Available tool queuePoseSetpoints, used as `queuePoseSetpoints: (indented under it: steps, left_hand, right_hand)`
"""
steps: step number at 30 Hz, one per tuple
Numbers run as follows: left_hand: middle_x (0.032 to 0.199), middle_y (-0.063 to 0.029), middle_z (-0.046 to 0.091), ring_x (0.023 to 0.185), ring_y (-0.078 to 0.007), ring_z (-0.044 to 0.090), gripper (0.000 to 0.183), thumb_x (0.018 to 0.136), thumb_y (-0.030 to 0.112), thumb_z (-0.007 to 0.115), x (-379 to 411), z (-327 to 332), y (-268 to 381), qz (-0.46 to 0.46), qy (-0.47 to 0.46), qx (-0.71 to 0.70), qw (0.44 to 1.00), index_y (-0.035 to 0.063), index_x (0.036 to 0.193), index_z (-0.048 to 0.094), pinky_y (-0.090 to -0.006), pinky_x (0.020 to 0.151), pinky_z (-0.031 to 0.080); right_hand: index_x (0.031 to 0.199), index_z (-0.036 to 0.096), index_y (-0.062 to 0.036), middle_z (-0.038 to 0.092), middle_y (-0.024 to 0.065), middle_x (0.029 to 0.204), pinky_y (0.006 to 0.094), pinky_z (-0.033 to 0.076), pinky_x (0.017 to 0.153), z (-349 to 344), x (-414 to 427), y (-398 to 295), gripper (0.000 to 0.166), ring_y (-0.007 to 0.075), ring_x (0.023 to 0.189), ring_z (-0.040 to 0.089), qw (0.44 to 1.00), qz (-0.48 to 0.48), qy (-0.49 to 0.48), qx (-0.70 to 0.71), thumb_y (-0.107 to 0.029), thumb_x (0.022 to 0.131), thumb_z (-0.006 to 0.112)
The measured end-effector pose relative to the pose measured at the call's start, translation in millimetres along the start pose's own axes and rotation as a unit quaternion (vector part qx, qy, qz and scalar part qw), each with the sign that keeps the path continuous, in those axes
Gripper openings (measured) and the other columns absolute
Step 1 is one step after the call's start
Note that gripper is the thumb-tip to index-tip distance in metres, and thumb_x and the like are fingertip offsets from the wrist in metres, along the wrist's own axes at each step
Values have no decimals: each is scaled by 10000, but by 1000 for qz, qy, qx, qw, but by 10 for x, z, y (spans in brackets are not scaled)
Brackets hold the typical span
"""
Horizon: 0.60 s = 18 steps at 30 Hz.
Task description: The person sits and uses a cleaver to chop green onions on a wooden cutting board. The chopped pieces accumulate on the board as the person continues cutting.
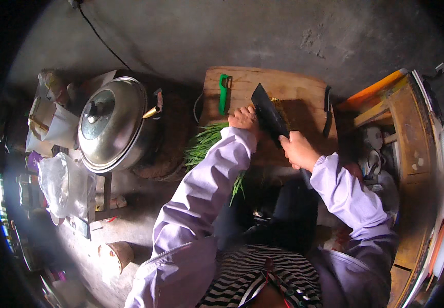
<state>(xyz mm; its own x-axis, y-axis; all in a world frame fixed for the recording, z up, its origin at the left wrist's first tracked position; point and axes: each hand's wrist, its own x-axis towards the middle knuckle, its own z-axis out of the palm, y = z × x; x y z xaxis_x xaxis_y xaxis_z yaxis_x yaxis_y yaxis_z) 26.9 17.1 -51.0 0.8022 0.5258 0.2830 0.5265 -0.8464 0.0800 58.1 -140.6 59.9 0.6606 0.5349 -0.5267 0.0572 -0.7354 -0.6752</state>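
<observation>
A bunch of long green leaves, which look like chives, lies across the left part of a wooden cutting board. My left hand presses down on the bunch with its fingers curled, beside the blade. In my right hand is the handle of a dark cleaver, its blade tilted up and to the left over the board. Some chopped yellowish bits lie just behind the blade. A green peeler rests at the board's back left, and a dark-handled knife lies along its right edge.
A large lidded metal pot stands at the left, near white plastic containers and a clear plastic bag. A wooden cabinet holding dishes is at the right. On the floor at the lower left is a small bucket.
</observation>
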Motion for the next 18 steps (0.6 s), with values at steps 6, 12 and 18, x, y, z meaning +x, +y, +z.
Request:
queuePoseSetpoints:
  steps: [6, 12, 18]
  left_hand:
    - [877, -58, 561, 860, -226, 573, 330, 737, 376, 589, 42, -102, -183, 3, 51, 46, 998, 111, 916, 512, -376, 632, 444]
    - [870, -57, 572, 858, -222, 578, 282, 766, 341, 569, 74, 128, 176, -43, 40, -11, 998, 109, 919, 529, -391, 654, 445]
    - [1015, -70, 558, 968, -228, 552, 630, 572, 423, 732, 68, -80, 27, -13, -113, 8, 993, 96, 1047, 479, -379, 738, 455]
  right_hand:
    - [861, 546, 43, 589, 275, 841, 484, 461, 681, 375, 509, -190, 355, 436, 783, 580, 962, -180, 162, -125, -302, 907, 475]
    - [922, 518, 65, 585, 260, 799, 472, 463, 643, 221, 659, 75, 380, 431, 732, 585, 945, -191, 189, -185, -312, 914, 473]
    - [865, 434, -4, 438, 72, 557, 337, 344, 312, 20, 86, -142, 265, 169, 362, 435, 999, 38, 1, -31, -258, 937, 439]
